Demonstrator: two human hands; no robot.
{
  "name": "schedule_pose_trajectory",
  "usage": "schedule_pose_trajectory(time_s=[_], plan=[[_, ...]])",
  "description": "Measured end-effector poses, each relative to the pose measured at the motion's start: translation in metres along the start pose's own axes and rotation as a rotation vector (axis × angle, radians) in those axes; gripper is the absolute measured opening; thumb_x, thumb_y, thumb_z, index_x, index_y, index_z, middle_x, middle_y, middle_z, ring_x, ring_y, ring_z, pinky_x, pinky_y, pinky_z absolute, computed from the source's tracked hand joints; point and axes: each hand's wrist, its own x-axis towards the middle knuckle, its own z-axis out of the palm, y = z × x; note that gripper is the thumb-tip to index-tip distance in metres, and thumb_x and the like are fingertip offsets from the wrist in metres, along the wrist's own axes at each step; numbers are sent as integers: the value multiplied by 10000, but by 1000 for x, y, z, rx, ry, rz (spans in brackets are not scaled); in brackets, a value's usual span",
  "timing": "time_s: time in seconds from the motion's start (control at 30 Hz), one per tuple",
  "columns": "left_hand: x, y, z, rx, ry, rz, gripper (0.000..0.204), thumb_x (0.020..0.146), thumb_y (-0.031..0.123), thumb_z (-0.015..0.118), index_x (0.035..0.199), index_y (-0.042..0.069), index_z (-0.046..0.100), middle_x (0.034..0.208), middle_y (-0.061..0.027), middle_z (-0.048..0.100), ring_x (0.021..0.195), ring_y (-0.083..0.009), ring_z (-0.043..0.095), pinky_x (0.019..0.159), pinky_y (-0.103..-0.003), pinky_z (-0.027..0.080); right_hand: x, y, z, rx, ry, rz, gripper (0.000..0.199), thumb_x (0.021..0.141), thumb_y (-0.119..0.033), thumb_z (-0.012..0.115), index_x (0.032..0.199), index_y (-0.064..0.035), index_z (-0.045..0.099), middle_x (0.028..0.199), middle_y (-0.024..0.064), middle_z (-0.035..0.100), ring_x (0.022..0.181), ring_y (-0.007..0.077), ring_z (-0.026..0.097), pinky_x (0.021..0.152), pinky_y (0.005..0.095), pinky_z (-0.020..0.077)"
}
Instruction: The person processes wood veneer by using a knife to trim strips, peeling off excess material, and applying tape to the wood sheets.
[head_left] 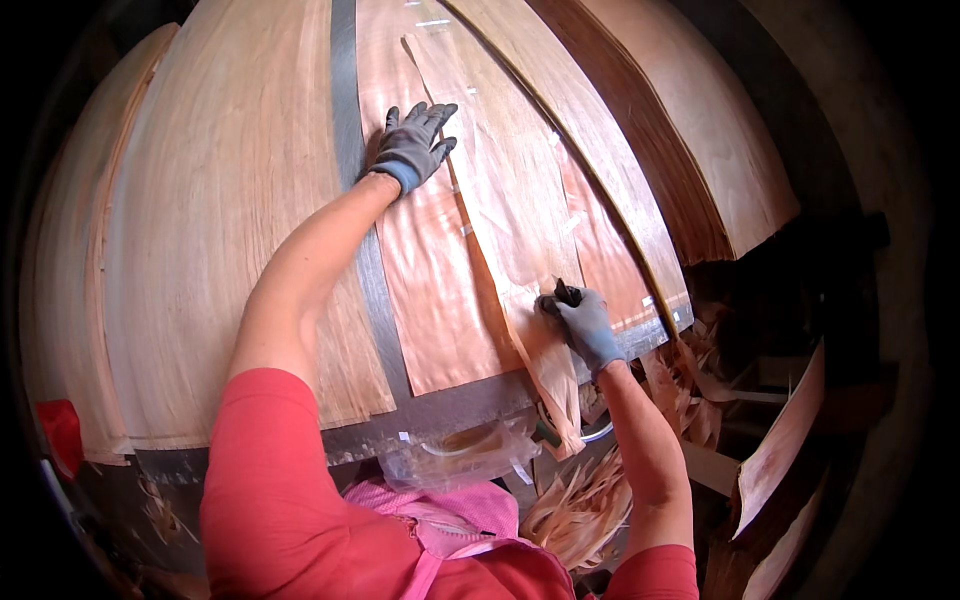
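Head view, near to far along the reddish-brown wood veneer sheet point(440, 290) on the dark metal workbench point(440, 410). Nearest, right hand point(585, 325) in a grey glove, closed around one small dark cutting tool point(565, 292) at the sheet's near right edge. Up and left, left hand point(412, 148), fingers spread flat, gripping nothing, pressing the sheet's far end. Long axis near-to-far, leaning left. Two gloved hands; several pale veneer sheets point(220, 200) alongside.
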Motion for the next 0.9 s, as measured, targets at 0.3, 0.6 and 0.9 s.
schedule_pose_trajectory(time_s=[0.3,0.6,0.9], plan=[[16,-7,-2,-22,-20,30,623,951,400,556,1509,264,316,1458,-137,463,1375,-302,406,1164,-483,240,-10,-22,2,-223,59,-26,300,816,-279,733,920,2,721,664,54,656,569,109,583,529,295,449],[17,-3,12,68,-11,111,659,957,371,532,1538,260,244,1435,-200,468,1397,-306,371,1172,-477,220,-6,5,-4,-171,80,-34,270,828,-250,729,930,0,720,725,73,690,645,121,612,611,305,479],[21,-20,27,3,89,105,611,990,312,482,1542,202,244,1512,-83,407,1389,-275,389,1148,-448,261,-10,-32,5,-229,77,15,305,822,-299,722,938,-17,728,679,67,668,628,104,591,614,308,476]])
